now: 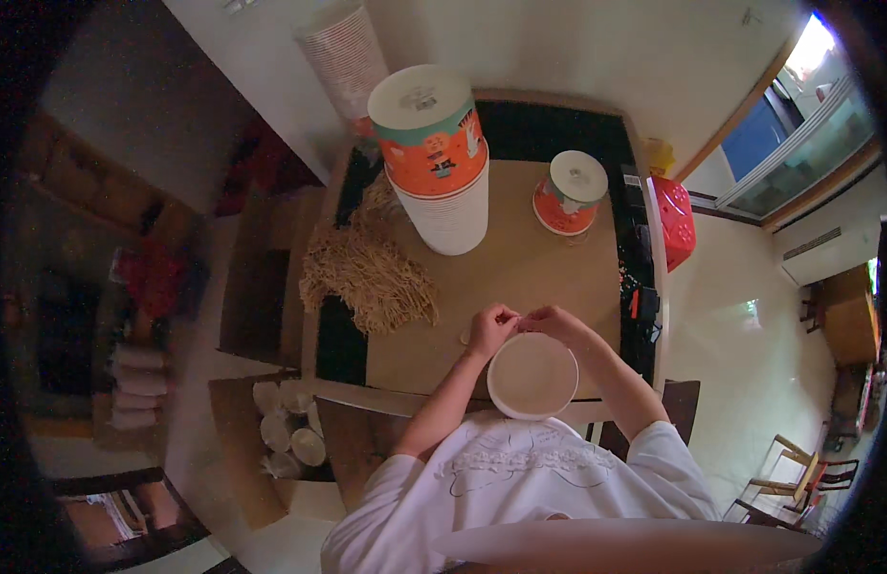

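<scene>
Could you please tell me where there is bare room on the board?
The brown board is bare between the tall tub stack, the short tub and the right hand, and to that hand's right. It is crowded at left by the string pile, and nearest the person by the left hand and open tub.

Light blows out to white at the upper-right opening [810, 48] and glints off the floor [740, 354]; the left side is dim. Straight edges bend toward a black rim.
</scene>
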`<act>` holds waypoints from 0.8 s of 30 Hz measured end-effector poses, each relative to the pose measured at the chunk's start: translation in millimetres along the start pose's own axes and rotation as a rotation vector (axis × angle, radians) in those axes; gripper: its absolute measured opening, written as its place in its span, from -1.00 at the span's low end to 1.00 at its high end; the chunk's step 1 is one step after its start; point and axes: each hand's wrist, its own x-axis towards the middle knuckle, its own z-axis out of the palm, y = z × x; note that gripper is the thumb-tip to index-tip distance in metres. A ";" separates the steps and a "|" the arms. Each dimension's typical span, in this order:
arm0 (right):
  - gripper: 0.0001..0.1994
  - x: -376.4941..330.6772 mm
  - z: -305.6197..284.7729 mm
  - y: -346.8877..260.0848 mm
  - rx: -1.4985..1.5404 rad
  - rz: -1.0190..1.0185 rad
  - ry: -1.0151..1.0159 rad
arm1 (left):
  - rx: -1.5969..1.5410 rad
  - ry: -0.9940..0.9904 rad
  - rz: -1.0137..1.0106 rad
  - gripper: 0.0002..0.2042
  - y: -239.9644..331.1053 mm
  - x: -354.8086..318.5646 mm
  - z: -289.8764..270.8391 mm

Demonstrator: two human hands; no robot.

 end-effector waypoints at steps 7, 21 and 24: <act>-0.85 -4.9 -1.7 -5.3 0.256 0.100 -0.008 | 0.001 0.011 -0.007 -0.96 5.3 -1.9 -1.1; -0.83 -5.2 -4.9 -7.4 0.227 0.211 -0.143 | 0.014 0.053 0.061 -0.96 -1.6 -4.7 0.4; -0.84 -1.6 -2.7 4.1 0.279 0.132 -0.105 | -0.014 0.036 -0.036 -0.96 -4.3 -5.8 0.2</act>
